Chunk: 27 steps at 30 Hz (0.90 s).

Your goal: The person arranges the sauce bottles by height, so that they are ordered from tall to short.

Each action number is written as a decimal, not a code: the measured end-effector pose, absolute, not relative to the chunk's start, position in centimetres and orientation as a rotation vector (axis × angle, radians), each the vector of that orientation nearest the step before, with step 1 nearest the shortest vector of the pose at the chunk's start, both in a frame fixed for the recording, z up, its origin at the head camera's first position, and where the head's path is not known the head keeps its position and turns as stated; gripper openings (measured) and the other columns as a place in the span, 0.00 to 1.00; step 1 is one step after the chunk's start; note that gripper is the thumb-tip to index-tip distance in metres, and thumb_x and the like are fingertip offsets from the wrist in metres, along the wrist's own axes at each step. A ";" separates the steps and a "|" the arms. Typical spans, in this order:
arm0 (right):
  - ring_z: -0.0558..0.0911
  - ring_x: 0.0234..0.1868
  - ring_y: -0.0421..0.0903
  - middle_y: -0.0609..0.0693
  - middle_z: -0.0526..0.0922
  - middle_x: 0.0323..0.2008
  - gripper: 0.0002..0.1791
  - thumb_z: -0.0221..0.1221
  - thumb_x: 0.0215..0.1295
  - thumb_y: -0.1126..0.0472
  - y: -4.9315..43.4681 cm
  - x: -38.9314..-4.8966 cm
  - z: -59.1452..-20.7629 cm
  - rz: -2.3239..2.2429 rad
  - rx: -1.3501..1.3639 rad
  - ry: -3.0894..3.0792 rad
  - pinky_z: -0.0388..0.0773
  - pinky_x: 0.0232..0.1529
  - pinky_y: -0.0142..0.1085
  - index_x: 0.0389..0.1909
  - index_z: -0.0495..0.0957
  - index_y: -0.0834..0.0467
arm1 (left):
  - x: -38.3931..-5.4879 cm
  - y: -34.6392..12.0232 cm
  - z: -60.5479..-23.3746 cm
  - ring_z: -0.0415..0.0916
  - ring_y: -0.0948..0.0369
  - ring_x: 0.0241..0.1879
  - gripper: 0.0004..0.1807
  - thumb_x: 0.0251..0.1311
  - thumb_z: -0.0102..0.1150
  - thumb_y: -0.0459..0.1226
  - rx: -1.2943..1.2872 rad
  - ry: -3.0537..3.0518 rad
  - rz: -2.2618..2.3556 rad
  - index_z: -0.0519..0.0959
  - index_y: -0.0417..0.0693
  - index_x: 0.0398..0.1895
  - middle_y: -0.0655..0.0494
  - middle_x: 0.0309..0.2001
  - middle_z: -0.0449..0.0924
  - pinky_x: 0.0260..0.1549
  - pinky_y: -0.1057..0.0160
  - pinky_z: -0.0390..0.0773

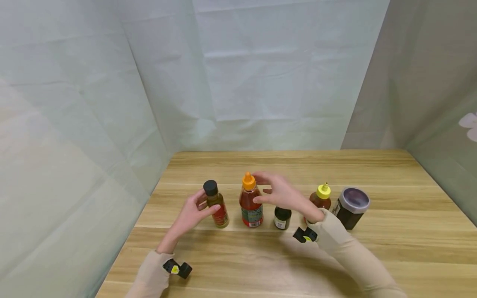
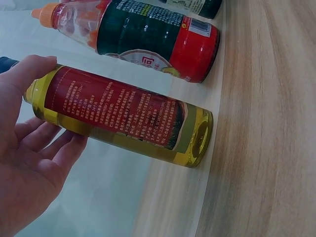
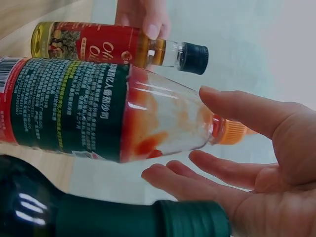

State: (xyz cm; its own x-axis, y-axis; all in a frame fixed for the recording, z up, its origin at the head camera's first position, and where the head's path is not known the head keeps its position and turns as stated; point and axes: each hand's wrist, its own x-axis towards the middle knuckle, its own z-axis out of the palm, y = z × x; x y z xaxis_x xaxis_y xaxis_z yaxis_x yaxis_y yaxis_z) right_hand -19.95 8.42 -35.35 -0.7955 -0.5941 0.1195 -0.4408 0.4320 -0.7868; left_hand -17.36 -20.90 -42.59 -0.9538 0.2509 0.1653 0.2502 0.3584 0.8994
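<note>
My left hand holds an olive oil bottle below its black cap, thumb on the near side and fingers behind. The bottle leans a little in the head view; its red label and yellow oil show in the left wrist view. To its right stands a chili sauce squeeze bottle with an orange nozzle cap and a dark green label. Around its upper part my right hand is spread, thumb on one side and fingers on the other. In the right wrist view a gap shows between the fingers and the bottle.
Right of the sauce bottle stands a small dark bottle, its green neck close below my right hand in that wrist view. Farther right are a yellow-capped squeeze bottle, partly behind my forearm, and a dark jar. Pale cloth hangs behind the wooden table.
</note>
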 end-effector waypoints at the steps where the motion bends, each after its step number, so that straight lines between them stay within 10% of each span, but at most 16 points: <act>1: 0.75 0.62 0.56 0.58 0.74 0.63 0.35 0.67 0.59 0.62 8.3 -19.9 -35.4 -1.272 -0.912 2.522 0.79 0.57 0.50 0.67 0.66 0.61 | -17.3 -20.9 -42.6 0.71 0.42 0.62 0.31 0.59 0.65 0.35 0.480 2.588 1.715 0.67 0.41 0.66 0.36 0.59 0.75 0.60 0.44 0.72; 27: 0.83 0.45 0.51 0.52 0.84 0.42 0.22 0.71 0.53 0.64 5.9 -19.2 -35.2 -1.081 -0.773 2.770 0.83 0.46 0.44 0.48 0.75 0.59 | -17.5 -20.4 -42.9 0.70 0.41 0.63 0.31 0.60 0.65 0.36 0.510 2.610 1.712 0.66 0.41 0.66 0.36 0.60 0.74 0.60 0.44 0.72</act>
